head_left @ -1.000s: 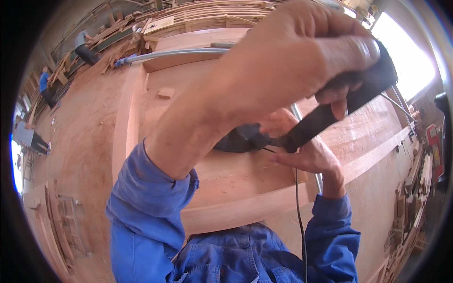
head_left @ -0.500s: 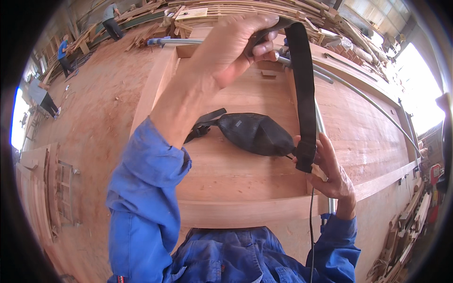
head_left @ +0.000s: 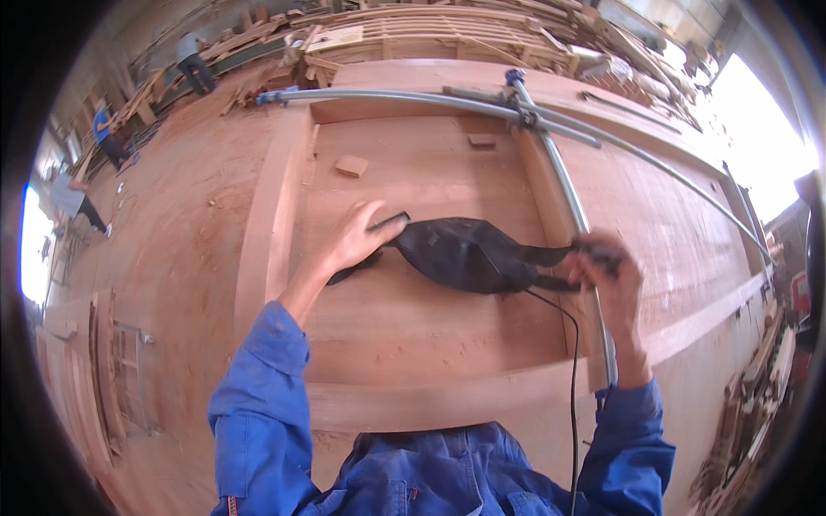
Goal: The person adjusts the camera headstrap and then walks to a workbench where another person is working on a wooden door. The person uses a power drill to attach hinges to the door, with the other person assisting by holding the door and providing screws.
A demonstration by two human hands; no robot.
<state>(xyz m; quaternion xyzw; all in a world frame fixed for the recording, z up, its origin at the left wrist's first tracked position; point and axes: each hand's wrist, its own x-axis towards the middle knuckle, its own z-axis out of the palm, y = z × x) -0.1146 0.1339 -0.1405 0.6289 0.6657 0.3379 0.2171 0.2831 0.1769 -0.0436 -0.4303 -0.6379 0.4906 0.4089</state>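
A black waist pouch [head_left: 460, 254] is stretched between my two hands, over a shallow wooden frame panel [head_left: 344, 404]. My left hand [head_left: 357, 236] grips the strap at the pouch's left end, with the buckle piece by its fingertips. At the other end my right hand [head_left: 609, 271], smeared by motion, is closed round the gathered strap beside a long metal clamp bar [head_left: 559, 172]. A thin black cable [head_left: 575, 378] runs from the pouch's right end down past my right sleeve.
Other clamp bars [head_left: 379, 95] cross the panel's far side. Two small wood blocks, one nearer [head_left: 351, 166], lie inside the frame. Timber stacks [head_left: 430, 39] stand behind, with boards [head_left: 82, 370] at left and offcuts [head_left: 757, 396] at right. Several people work at the far left.
My left hand has come down from the raised strap to the pouch's left end. The strap that hung high is now gathered in my right hand, which has moved slightly up and right.
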